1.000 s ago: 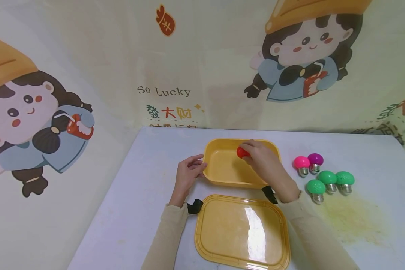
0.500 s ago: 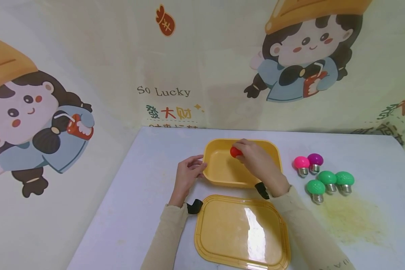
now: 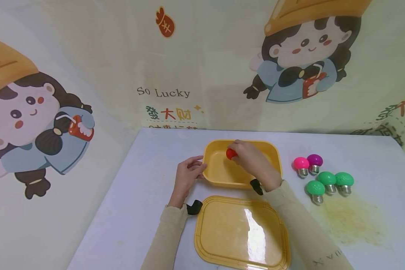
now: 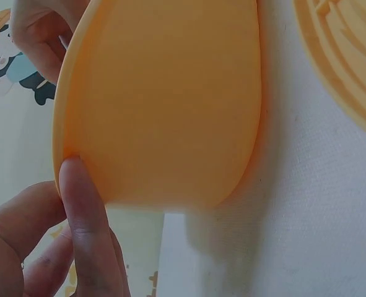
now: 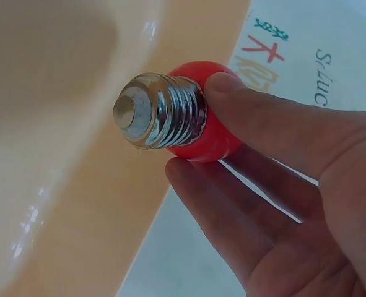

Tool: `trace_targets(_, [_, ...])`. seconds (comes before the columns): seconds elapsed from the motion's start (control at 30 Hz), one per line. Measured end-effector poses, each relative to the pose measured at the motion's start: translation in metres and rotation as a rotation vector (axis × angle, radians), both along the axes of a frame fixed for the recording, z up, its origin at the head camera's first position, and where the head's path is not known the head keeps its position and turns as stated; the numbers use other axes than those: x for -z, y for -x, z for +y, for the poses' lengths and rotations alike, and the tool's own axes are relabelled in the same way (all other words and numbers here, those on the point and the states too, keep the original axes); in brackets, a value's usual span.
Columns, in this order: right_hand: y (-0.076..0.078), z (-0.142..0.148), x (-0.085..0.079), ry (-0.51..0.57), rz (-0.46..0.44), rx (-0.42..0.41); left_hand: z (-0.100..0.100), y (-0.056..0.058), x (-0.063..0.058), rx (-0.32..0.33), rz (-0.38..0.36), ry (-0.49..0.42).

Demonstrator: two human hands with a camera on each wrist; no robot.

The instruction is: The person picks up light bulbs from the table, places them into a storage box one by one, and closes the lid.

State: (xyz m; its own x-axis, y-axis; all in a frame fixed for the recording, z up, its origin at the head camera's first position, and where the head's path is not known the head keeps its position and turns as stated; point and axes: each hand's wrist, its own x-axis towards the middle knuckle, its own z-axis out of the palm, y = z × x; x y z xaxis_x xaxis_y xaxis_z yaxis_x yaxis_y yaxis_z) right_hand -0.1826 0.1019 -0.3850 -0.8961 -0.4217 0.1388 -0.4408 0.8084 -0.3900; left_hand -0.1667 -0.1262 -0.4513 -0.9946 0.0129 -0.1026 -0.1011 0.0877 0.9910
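Note:
My right hand (image 3: 251, 157) holds a red light bulb (image 5: 210, 120) over the inside of a yellow plastic box (image 3: 219, 183). Its thumb and fingers pinch the round red part, and the silver screw base (image 5: 164, 111) points away from the palm, towards the box. At the box's left end, my left hand (image 3: 188, 174) grips the rim, one digit (image 4: 83, 204) over the edge and others outside. No other bulb shows inside the box.
A flat yellow lid (image 3: 222, 232) lies in front of the box. Right of it stand a pink bulb (image 3: 301, 163), a purple bulb (image 3: 315, 160) and green bulbs (image 3: 315, 188) on the white table (image 3: 138, 225). A printed cloth (image 3: 219, 75) hangs behind.
My right hand has moved left over the box with the red bulb, bringing it closer to the left end. My left hand stays at the rim.

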Motion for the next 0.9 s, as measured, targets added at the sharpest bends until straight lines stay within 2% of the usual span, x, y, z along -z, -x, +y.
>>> trace_targets(0.43, [0.014, -0.008, 0.004, -0.029, -0.055, -0.042, 0.002, -0.001, -0.003, -0.012, -0.021, 0.002])
trace_targets(0.7, [0.021, -0.016, 0.004, 0.019, -0.132, -0.060, 0.000, 0.001, -0.002, -0.007, -0.019, 0.006])
trace_targets(0.9, [0.025, -0.018, 0.004, 0.014, -0.161, -0.061, 0.001, 0.000, -0.003, -0.003, -0.029, 0.017])
